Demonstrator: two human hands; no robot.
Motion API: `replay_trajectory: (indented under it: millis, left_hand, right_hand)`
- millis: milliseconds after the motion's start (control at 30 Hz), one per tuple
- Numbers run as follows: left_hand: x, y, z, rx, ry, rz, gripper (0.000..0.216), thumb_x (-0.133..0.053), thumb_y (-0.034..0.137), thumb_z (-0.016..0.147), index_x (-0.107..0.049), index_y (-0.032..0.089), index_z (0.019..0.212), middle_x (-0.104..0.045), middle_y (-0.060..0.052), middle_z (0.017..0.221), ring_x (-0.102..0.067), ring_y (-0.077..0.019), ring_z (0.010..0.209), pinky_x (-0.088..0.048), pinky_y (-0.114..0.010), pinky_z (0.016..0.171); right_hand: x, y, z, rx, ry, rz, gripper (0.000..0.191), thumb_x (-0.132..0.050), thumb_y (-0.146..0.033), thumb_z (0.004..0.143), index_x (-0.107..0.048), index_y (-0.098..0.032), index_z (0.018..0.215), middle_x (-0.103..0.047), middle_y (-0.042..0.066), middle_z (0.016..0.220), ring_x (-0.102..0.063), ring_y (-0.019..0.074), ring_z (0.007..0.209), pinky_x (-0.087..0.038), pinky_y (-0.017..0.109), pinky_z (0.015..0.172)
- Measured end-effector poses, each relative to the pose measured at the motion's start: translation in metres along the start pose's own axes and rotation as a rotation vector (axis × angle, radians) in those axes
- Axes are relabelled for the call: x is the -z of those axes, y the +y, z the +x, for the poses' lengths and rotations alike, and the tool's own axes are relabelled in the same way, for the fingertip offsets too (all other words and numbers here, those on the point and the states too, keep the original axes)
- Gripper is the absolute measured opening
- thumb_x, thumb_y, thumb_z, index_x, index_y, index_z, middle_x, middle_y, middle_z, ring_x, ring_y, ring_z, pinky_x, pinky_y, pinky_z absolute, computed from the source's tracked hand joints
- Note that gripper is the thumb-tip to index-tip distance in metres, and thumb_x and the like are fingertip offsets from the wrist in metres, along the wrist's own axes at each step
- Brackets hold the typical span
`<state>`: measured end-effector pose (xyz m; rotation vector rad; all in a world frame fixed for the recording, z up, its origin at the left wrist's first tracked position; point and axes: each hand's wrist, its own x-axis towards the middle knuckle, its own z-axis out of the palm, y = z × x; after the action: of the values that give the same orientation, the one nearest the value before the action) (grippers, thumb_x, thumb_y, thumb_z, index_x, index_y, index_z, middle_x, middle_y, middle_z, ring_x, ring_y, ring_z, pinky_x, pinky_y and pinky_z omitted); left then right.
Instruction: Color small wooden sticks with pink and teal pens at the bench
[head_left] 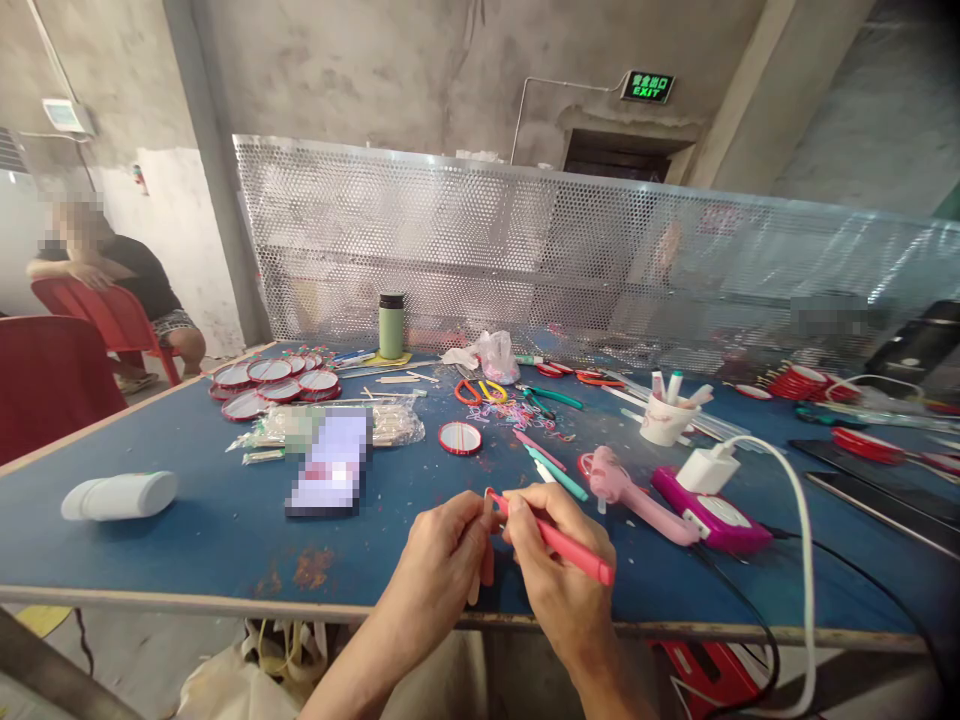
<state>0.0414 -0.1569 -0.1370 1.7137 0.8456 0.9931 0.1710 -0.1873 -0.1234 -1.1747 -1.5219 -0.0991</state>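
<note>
Over the front edge of the blue table, my left hand (444, 548) pinches a thin wooden stick (474, 592), whose lower end shows below the fingers. My right hand (562, 560) holds a red pen (574, 552) slanted, its tip meeting the stick's upper end between both hands. A pinkish-red piece beside the stick is mostly hidden by my left fingers. Just beyond my hands lie a turquoise pen (561, 474) and a pink pen (538, 450). A red-rimmed white disc (460, 437) lies flat farther back.
Right of my hands, a pink glue gun (637, 497) lies near a magenta power strip (716, 517) with a white charger and cable. A paper cup (666, 422) holds markers. To the left are a phone (330, 465), a white bottle (120, 497) and stacked discs (274, 390). Green-handled pliers (555, 398) lie behind.
</note>
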Motion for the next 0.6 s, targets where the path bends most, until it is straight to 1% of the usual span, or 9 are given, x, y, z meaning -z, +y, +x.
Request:
replay_trajectory:
  millis: [167, 600]
  left_hand:
    - [0.0, 0.0011, 0.0, 0.003, -0.009, 0.009, 0.04, -0.038, 0.045, 0.099, -0.05, 0.02, 0.069, -0.056, 0.003, 0.055, -0.048, -0.009, 0.045, -0.035, -0.02, 0.051]
    - [0.0005, 0.0018, -0.0005, 0.006, -0.002, 0.011, 0.041, -0.038, 0.045, 0.099, -0.049, 0.02, 0.068, -0.056, 0.002, 0.054, -0.048, -0.0092, 0.046, -0.035, -0.021, 0.052]
  right_hand:
    - [-0.0004, 0.0011, -0.0011, -0.008, 0.025, 0.004, 0.024, -0.054, -0.024, 0.095, -0.059, -0.02, 0.073, -0.06, -0.003, 0.056, -0.054, 0.0108, 0.045, -0.043, 0.022, 0.048]
    - [-0.0002, 0.002, -0.0009, 0.01, -0.004, 0.01, 0.023, -0.052, -0.022, 0.096, -0.061, -0.019, 0.075, -0.059, -0.004, 0.057, -0.054, 0.0106, 0.047, -0.043, 0.021, 0.049]
